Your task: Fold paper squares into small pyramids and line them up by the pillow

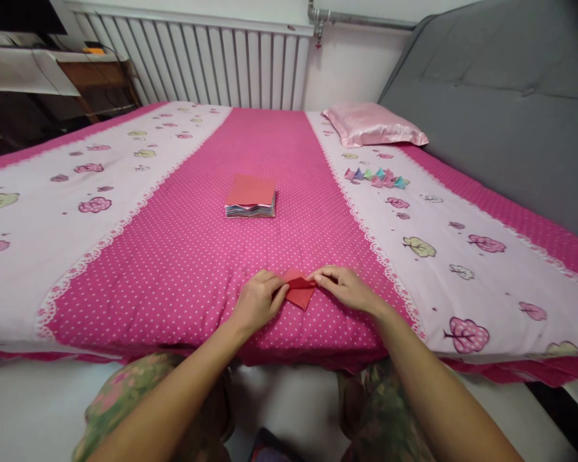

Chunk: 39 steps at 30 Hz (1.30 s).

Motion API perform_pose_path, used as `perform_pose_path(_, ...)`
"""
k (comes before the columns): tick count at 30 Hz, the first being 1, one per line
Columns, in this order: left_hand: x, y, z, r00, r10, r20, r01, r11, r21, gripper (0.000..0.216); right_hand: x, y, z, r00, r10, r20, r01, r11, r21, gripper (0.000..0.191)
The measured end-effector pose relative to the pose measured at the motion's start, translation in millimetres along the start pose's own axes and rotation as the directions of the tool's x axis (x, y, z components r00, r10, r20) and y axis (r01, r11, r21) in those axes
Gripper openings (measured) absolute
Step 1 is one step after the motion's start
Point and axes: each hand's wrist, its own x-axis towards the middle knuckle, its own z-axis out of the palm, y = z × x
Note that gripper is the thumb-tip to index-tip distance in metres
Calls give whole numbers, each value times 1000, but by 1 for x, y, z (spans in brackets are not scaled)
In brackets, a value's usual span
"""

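A folded red paper (300, 290) lies on the pink dotted bedspread (183, 256) near the bed's front edge. My left hand (259, 300) pinches its left side with curled fingers. My right hand (345, 287) pinches its upper right corner, fingers pressed together. Farther back in the middle sits a stack of square coloured papers (251, 197) with a red sheet on top. To the right lies a row of several small folded paper pieces (376, 178) in pink, purple and teal.
A pink satin pillow (373, 124) rests at the far right by the grey padded headboard (501, 96). A white radiator (207, 61) stands behind the bed, with a wooden desk (94, 74) at the far left. My knees in floral fabric (130, 391) are below the bed edge.
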Motion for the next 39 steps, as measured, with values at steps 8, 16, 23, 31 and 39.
perform_pose_path(8, -1, 0, 3, 1000, -10, -21, 10, 1000, -3, 19, 5, 9, 13, 984, 120, -134, -131, 988, -76, 19)
perform_pose_path(16, -2, 4, 3, 965, -225, -138, 227, 974, -3, 15, 8, 4, 14, 966, 179, -187, -209, 965, -160, 18)
perform_pose_path(23, -4, 11, -11, 907, -419, -40, 418, 907, -46, 8, 9, 6, 16, 954, 225, -199, -248, 964, -99, 23)
perform_pose_path(31, -2, 15, -17, 868, -496, 32, 489, 864, 120, 20, 9, 5, 19, 941, 242, -235, -279, 950, -137, 24)
perform_pose_path(39, 2, 16, -16, 837, -545, 44, 534, 832, 151, 20, 10, 3, 22, 928, 249, -276, -304, 936, -179, 21)
